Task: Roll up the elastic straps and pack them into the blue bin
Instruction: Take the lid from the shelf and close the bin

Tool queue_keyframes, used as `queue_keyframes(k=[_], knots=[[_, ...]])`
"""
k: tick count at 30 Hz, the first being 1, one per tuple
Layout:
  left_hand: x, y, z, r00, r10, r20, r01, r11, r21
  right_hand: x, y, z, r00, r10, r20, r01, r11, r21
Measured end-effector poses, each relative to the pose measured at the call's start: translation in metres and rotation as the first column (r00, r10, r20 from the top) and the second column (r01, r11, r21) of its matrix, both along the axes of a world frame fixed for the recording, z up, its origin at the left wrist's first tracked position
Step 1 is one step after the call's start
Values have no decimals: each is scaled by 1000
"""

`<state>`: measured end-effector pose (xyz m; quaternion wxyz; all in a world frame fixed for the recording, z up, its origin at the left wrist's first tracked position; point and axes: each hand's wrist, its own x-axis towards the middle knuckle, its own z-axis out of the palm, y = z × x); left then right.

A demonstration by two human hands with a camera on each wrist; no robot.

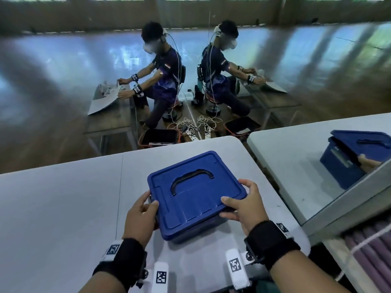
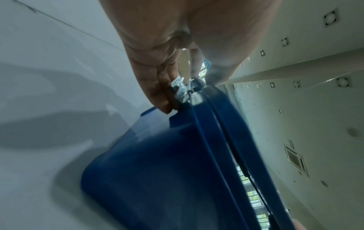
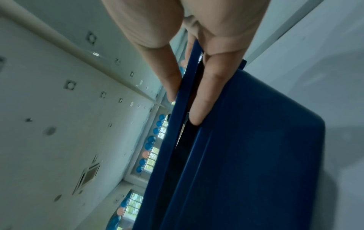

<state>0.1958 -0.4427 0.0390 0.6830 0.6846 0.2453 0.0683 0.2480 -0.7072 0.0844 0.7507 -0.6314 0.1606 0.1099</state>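
Observation:
The blue bin [image 1: 191, 232] stands on the grey table [image 1: 53, 208] with its blue lid [image 1: 201, 199] on top and a black handle [image 1: 191, 178] lying flat. My left hand [image 1: 143, 212] grips the lid's left edge, thumb on top. My right hand [image 1: 243, 206] grips the right edge, thumb above and fingers beneath. In the right wrist view a dark gap shows between lid [image 3: 177, 124] and bin wall [image 3: 256, 140], with one finger [image 3: 206, 93] in it. In the left wrist view a white and black piece [image 2: 181, 90] sits at the rim by my fingers [image 2: 157, 93]. No straps are visible.
A mirror panel [image 1: 338, 187] leans at the table's right edge and reflects the bin. A seam [image 1: 119, 197] crosses the table left of the bin. Two people sit at far tables, with cables and trays on the floor beyond the table's far edge.

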Motion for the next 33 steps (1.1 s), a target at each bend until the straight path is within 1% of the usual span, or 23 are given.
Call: queue_keyframes(k=[3,5,7,9,12,14,16,17,18,19,20,21,22,23,24,25,27,29,33], knots=[[-2,-2,1,999,36,0,-36,999,36,0,-6,1,996,77,38,-73,994,-77],[-2,-2,0,999,44,-8,-43,997,61,3,-14,2,991,117,68,-101,974,-202],[-2,-3,-3,998,53,-24,-50,995,89,9,-25,0,984,153,92,-109,924,-367],[-1,-4,-5,997,65,-38,-61,993,103,16,-36,-5,970,216,111,-123,830,-545],[0,-5,-7,995,87,-47,-81,989,122,30,-50,-12,924,370,99,-157,601,-784],[1,-6,-7,994,97,-55,-88,985,146,40,-55,-16,894,444,65,-169,468,-867],[2,-7,-7,992,110,-60,-99,981,165,51,-57,-19,876,481,41,-181,406,-896],[3,-7,-7,991,118,-61,-106,979,175,56,-57,-23,875,483,31,-190,402,-896],[4,-7,-6,990,124,-65,-110,976,186,61,-56,-26,881,473,20,-210,427,-879],[6,-7,-6,989,130,-72,-114,974,195,65,-55,-27,894,448,5,-242,493,-835],[8,-7,-5,988,135,-79,-117,972,203,69,-54,-28,910,415,-19,-285,591,-755],[9,-6,-4,987,139,-85,-118,970,214,73,-52,-28,918,392,-61,-337,691,-639],[11,-5,-4,986,141,-93,-117,966,230,76,-51,-26,912,395,-111,-394,769,-503],[13,-3,-4,984,144,-103,-115,962,248,78,-50,-24,897,417,-148,-441,820,-365],[14,-1,-4,983,148,-113,-114,959,261,80,-50,-23,882,440,-167,-469,848,-246],[15,1,-3,981,153,-120,-117,956,269,81,-50,-22,872,458,-173,-483,861,-158],[18,4,-2,977,169,-130,-129,954,271,82,-50,-25,867,472,-160,-488,870,-77],[21,7,2,974,177,-139,-135,953,270,82,-50,-30,883,451,-129,-463,882,-83],[22,7,9,970,202,-133,-152,937,315,80,-47,-34,918,393,-61,-398,905,-151]])
